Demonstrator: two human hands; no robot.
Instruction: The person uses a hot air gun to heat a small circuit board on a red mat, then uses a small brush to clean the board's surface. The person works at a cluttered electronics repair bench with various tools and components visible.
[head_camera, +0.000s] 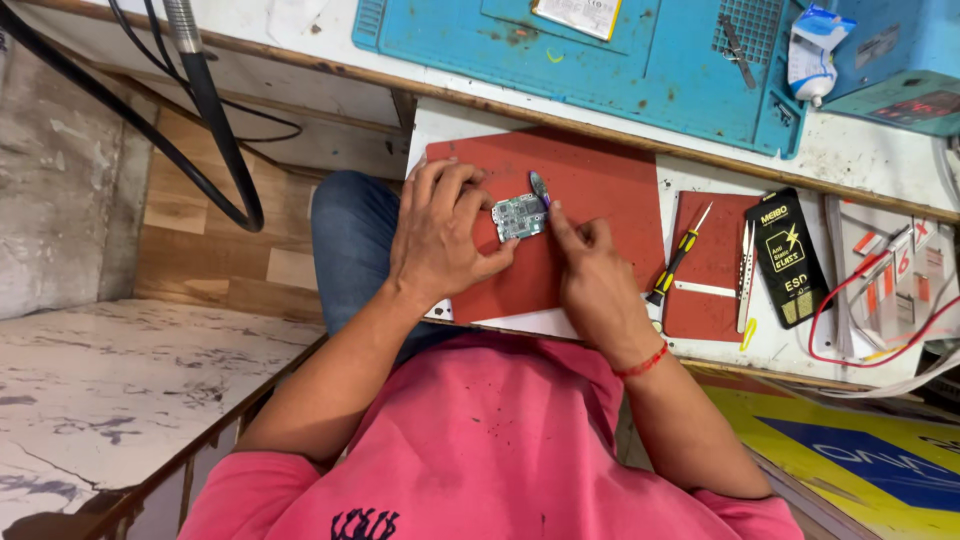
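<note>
A white, scuffed counter (860, 150) runs along the top of the view, edged in wood, with a marbled floor and a wooden panel off to the left. On it lies a large red mat (600, 190), and beyond that a blue work mat (620, 80) with moulded compartments.

The left hand (440, 230) curls over the near-left edge of a small pale green circuit board (519, 216), thumb and fingers grasping it flat against the red mat. The right hand (590, 270) is clenched around a thin dark tool (540, 187), its index finger stretched along it, the tip meeting the board's upper right corner.

To the right, a smaller red mat (715, 260) carries a screwdriver (676, 260) with a yellow and black handle, lying aslant. Just beside its right edge sit metal tweezers (746, 270), pointing away. Next to those is a tall black rectangular package (788, 258) with yellow lettering and a yellow emblem. Red wires (850, 300) loop past it towards the far right.

On the blue mat's far edge rests a flat white card with a yellow band (578, 14), and at its right end a white squeeze tube (812, 55) with blue print stands nozzle down.
</note>
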